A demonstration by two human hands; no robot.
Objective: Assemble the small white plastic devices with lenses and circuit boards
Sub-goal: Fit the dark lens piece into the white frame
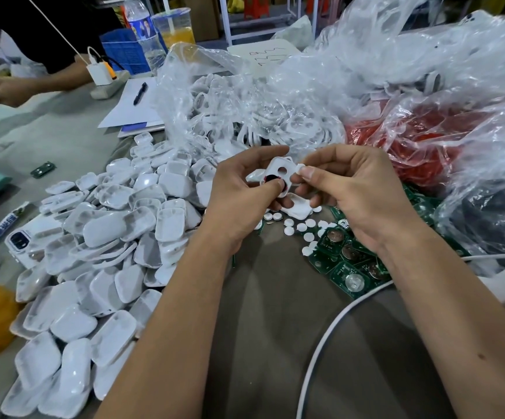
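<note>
Seating a dark lens in a white front shell

The left hand (242, 201) thumb presses a dark lens (272, 178) into the white shell (281, 173), fingers curled round it; the right hand (357, 189) pinches its far edge, above the table. 1 hole looks unfilled; next likely needs a white disc (301, 227), then a circuit board (349, 281) and a back cover (106, 229).

Bare forearms, sleeveless, no gloves
</note>
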